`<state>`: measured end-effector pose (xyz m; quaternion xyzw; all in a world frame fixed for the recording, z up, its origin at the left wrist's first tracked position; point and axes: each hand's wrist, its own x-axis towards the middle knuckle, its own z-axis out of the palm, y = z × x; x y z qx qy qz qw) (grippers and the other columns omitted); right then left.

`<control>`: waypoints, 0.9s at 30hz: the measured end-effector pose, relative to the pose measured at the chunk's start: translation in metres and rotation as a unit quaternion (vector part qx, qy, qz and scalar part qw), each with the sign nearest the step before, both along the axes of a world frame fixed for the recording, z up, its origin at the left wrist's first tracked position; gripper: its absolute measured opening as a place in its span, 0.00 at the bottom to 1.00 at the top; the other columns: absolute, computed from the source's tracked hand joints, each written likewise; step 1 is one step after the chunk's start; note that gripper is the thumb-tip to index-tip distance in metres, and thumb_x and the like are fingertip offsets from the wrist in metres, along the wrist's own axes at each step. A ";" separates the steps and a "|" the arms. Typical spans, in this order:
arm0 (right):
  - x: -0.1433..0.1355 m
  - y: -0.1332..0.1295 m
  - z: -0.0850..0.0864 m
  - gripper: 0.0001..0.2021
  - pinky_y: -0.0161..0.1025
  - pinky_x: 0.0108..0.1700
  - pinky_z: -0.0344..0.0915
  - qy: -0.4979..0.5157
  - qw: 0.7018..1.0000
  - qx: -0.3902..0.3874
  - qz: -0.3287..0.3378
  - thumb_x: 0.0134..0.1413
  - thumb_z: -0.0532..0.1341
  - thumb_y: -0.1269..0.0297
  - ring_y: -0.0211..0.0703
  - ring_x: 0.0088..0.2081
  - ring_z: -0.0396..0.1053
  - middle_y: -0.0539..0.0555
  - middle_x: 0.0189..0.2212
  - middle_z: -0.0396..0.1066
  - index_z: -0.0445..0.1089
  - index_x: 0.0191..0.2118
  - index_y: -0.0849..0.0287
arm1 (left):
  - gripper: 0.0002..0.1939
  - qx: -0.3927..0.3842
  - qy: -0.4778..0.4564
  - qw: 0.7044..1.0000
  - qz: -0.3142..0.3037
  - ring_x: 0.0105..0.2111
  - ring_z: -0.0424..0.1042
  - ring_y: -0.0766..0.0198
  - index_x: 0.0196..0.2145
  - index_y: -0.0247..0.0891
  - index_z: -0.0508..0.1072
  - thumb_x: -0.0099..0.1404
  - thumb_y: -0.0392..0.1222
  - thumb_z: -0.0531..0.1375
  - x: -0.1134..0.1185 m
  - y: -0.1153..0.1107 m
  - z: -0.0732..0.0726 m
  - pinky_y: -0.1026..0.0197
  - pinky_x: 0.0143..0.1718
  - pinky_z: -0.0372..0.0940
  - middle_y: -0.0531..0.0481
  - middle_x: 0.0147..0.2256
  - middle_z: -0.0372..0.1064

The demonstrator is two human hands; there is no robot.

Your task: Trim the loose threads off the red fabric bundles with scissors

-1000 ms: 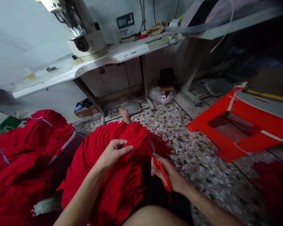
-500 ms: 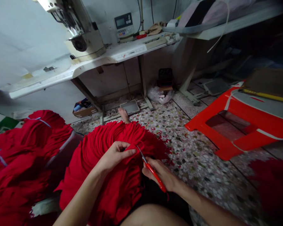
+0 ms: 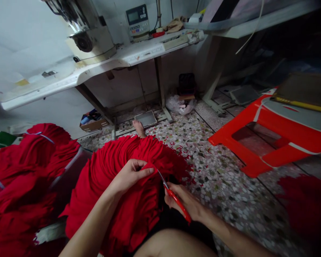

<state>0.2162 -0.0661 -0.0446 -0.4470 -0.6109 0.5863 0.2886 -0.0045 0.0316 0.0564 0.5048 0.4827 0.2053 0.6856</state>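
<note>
A large heap of red fabric pieces, stacked in many folds, lies over my lap. My left hand pinches the edge of one red piece between thumb and fingers at the top of the heap. In my right hand is a pair of scissors with red handles, its fingers wrapped round them. The thin metal blades point up and left, their tips close to the cloth edge beside my left thumb. Whether the blades touch the cloth I cannot tell.
More red fabric bundles, tied with pale strips, fill the left side. Ahead stands a white sewing table with a machine and control panel. An orange-red stool is at right. Red scraps litter the speckled floor.
The scissors and my right hand have shifted slightly right and down, away from the cloth edge. A loop of red thread by the blade tips no longer shows. The view has tilted a little.
</note>
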 end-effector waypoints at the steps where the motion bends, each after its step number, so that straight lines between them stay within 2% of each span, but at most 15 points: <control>1: 0.000 0.000 0.000 0.20 0.33 0.32 0.59 0.000 1.000 0.006 0.001 0.66 0.62 0.44 0.38 0.29 0.62 0.47 0.28 0.68 0.67 0.34 0.58 | 0.18 0.001 0.001 1.000 0.000 0.25 0.69 0.68 0.32 0.32 0.83 0.59 0.53 0.73 0.000 0.000 0.000 0.66 0.31 0.64 0.49 0.28 0.77; 8: -0.004 0.006 0.008 0.20 0.34 0.32 0.57 0.006 1.000 0.014 -0.010 0.67 0.62 0.45 0.37 0.27 0.61 0.45 0.26 0.65 0.66 0.34 0.57 | 0.21 0.029 0.028 0.999 -0.011 0.26 0.71 0.65 0.33 0.32 0.84 0.58 0.56 0.73 0.006 0.001 0.002 0.64 0.32 0.65 0.47 0.28 0.78; 11: -0.005 0.008 0.009 0.21 0.34 0.30 0.54 -0.002 1.000 0.016 -0.027 0.64 0.65 0.45 0.36 0.26 0.59 0.44 0.23 0.63 0.66 0.32 0.58 | 0.21 0.028 0.036 0.999 -0.022 0.25 0.70 0.65 0.33 0.32 0.84 0.58 0.56 0.73 0.005 0.000 0.002 0.64 0.31 0.64 0.47 0.28 0.77; 15: -0.009 0.006 0.000 0.26 0.34 0.26 0.51 -0.006 0.997 -0.046 -0.064 0.55 0.71 0.41 0.35 0.23 0.55 0.43 0.19 0.60 0.66 0.25 0.58 | 0.21 0.027 0.045 0.998 -0.040 0.24 0.67 0.66 0.33 0.31 0.83 0.61 0.56 0.71 0.001 -0.001 0.002 0.64 0.30 0.63 0.49 0.26 0.75; 18: -0.009 0.001 -0.008 0.27 0.33 0.23 0.51 0.014 0.994 -0.085 -0.067 0.52 0.72 0.39 0.35 0.21 0.57 0.43 0.18 0.61 0.65 0.25 0.58 | 0.20 0.027 0.049 0.997 -0.052 0.25 0.67 0.66 0.33 0.31 0.83 0.62 0.55 0.71 -0.001 0.000 0.001 0.64 0.31 0.63 0.49 0.26 0.74; 22: -0.003 -0.005 -0.010 0.24 0.33 0.26 0.57 0.042 0.998 -0.054 -0.015 0.59 0.67 0.39 0.37 0.23 0.62 0.45 0.22 0.66 0.66 0.31 0.57 | 0.20 0.029 0.045 0.997 -0.060 0.26 0.68 0.66 0.35 0.30 0.84 0.63 0.55 0.70 -0.003 0.000 0.000 0.63 0.33 0.63 0.48 0.28 0.75; 27: -0.003 -0.001 0.004 0.24 0.34 0.32 0.62 0.030 0.999 0.000 0.012 0.64 0.61 0.39 0.38 0.28 0.61 0.47 0.27 0.66 0.66 0.33 0.57 | 0.19 0.048 0.049 0.994 -0.089 0.28 0.70 0.64 0.34 0.31 0.84 0.64 0.53 0.70 -0.003 0.000 0.000 0.63 0.34 0.64 0.47 0.29 0.77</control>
